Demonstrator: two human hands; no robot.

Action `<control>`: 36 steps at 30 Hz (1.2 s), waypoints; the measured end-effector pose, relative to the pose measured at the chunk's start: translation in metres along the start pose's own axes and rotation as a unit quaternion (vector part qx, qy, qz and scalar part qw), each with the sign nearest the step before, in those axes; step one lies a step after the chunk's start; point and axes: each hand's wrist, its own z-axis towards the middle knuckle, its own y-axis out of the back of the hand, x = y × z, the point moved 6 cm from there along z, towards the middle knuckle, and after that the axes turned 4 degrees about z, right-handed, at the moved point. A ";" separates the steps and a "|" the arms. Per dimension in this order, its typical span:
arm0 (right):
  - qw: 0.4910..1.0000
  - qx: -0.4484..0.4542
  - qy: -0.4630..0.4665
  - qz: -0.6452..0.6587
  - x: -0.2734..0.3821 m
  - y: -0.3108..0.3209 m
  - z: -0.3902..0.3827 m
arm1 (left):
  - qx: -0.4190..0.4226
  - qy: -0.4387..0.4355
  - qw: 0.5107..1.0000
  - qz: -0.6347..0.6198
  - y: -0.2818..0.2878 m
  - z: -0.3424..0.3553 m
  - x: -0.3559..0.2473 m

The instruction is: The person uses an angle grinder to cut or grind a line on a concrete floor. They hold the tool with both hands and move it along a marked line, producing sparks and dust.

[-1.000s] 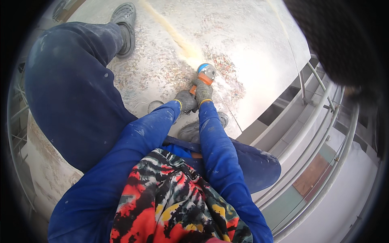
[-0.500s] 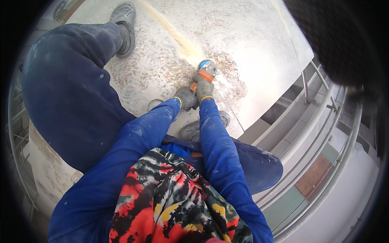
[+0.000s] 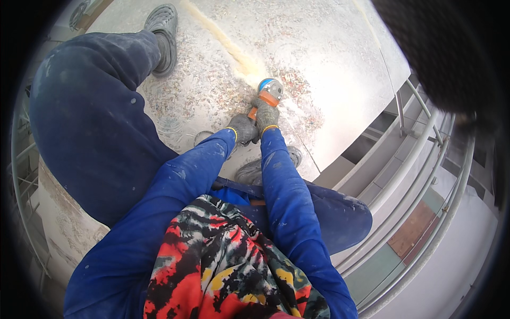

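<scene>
Both my hands, in grey dusty gloves with yellow cuffs, are wrapped round an orange angle grinder (image 3: 271, 98). My right hand (image 3: 266, 115) grips its body just behind the metal head. Lower and to the left, my left hand (image 3: 244, 128) closes on the rear part of the tool; its fingertips are partly hidden. A round guard with a blue patch covers the grinder's front end, which sits at the dusty, speckled surface (image 3: 212, 95). Whether the disc touches that surface cannot be made out. A pale yellow streak of dust (image 3: 228, 48) runs from the tool toward the far left.
My grey shoe (image 3: 162, 40) stands on the surface at the far left, the other shoe (image 3: 249, 173) close below my hands. A metal railing (image 3: 404, 170) curves along the right side, past the surface's edge. A dark blurred shape (image 3: 435, 53) blocks the upper right.
The grinder and both hands have shifted very slightly to the left. My grip on it is the same.
</scene>
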 end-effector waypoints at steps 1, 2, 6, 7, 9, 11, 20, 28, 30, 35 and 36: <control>1.000 0.002 0.004 -0.007 0.001 0.000 0.000 | -0.003 -0.001 1.000 -0.006 0.000 0.001 0.000; 1.000 -0.002 0.003 -0.010 0.001 0.001 0.001 | -0.003 0.004 1.000 -0.015 0.000 0.002 0.002; 1.000 0.010 0.001 -0.006 -0.001 -0.001 0.005 | 0.004 -0.013 1.000 0.005 -0.001 0.006 0.001; 1.000 0.010 -0.002 -0.014 -0.002 -0.001 0.007 | 0.003 -0.010 1.000 0.006 -0.001 0.007 0.001; 1.000 0.007 -0.002 -0.030 -0.003 -0.002 0.011 | -0.002 -0.009 1.000 0.010 0.000 0.008 0.001; 0.999 -0.004 -0.006 -0.042 -0.004 -0.003 0.014 | -0.010 -0.013 1.000 0.012 0.002 0.007 0.000; 0.999 -0.007 -0.005 -0.034 0.001 -0.004 0.011 | -0.002 0.020 1.000 -0.023 0.010 0.001 0.001; 1.000 0.019 0.007 -0.016 0.005 -0.002 0.009 | 0.000 -0.012 1.000 -0.009 0.002 0.011 -0.002; 1.000 0.005 0.001 -0.002 0.006 0.004 0.006 | 0.005 -0.022 1.000 0.014 0.000 0.014 -0.007; 0.996 -0.032 -0.060 0.054 -0.001 0.027 -0.013 | -0.039 -0.018 0.999 -0.006 -0.007 0.001 -0.013; 0.996 -0.039 -0.064 0.041 -0.003 0.029 -0.015 | -0.029 -0.008 0.999 -0.037 -0.010 -0.003 -0.012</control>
